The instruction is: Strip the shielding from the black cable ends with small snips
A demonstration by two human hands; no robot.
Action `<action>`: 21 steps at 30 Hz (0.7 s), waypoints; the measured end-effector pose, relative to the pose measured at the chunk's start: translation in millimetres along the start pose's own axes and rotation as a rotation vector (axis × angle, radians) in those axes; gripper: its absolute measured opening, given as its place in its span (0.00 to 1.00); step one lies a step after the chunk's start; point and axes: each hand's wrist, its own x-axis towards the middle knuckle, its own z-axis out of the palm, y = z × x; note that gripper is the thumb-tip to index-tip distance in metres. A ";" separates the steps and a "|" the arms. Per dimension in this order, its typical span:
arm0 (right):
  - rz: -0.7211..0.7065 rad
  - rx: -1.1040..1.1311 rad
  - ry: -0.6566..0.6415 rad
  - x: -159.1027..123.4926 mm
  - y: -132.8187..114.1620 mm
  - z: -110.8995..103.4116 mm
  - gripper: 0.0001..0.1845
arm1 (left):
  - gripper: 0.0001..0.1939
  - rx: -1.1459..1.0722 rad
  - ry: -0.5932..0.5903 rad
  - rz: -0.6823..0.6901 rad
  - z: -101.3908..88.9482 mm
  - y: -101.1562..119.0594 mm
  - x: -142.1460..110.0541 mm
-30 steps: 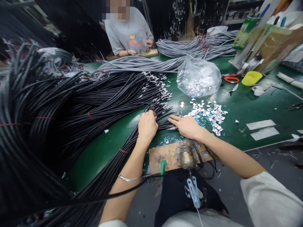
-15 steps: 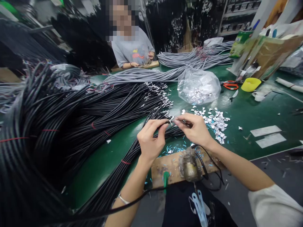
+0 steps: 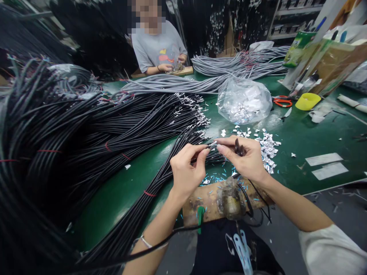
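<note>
My left hand (image 3: 187,168) pinches a black cable (image 3: 210,146) near its end, thumb against forefinger. Facing it, my right hand (image 3: 246,156) is closed at the cable's silvery tip (image 3: 213,144), with thumb and forefinger together there. A small dark object (image 3: 239,148) shows among the curled fingers of the right hand; its kind is unclear. Below the hands, a tied bundle of black cables (image 3: 160,179) runs toward the lower left. A wooden board (image 3: 203,198) with a rounded, grimy metal fixture (image 3: 231,202) lies near my lap.
Thick stacks of black cables (image 3: 114,122) cover the left. Foil scraps (image 3: 268,147) and a clear bag (image 3: 243,101) lie beyond my right hand. Orange-handled scissors (image 3: 282,101) and a yellow ring (image 3: 307,101) sit farther right. Opposite, a person (image 3: 160,49) works behind grey cables (image 3: 177,82).
My hands have shifted slightly right, still meeting at the cable's end. The dark object among my right fingers now shows plainly. The view has also moved a little.
</note>
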 end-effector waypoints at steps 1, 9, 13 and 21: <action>-0.013 -0.018 -0.013 -0.5 -0.3 0.3 0.09 | 0.05 -0.025 -0.006 -0.036 0.5 0.2 0.1; -0.015 -0.330 -0.151 -2.5 0.2 1.0 0.19 | 0.09 -0.296 0.010 -0.257 0.9 -3.1 1.4; -0.070 -0.286 -0.152 -2.2 2.1 2.0 0.16 | 0.08 -0.267 0.008 -0.225 -0.6 -1.2 0.8; -0.066 -0.222 -0.139 -1.9 3.8 2.3 0.15 | 0.07 -0.224 0.008 -0.177 -0.5 0.7 1.1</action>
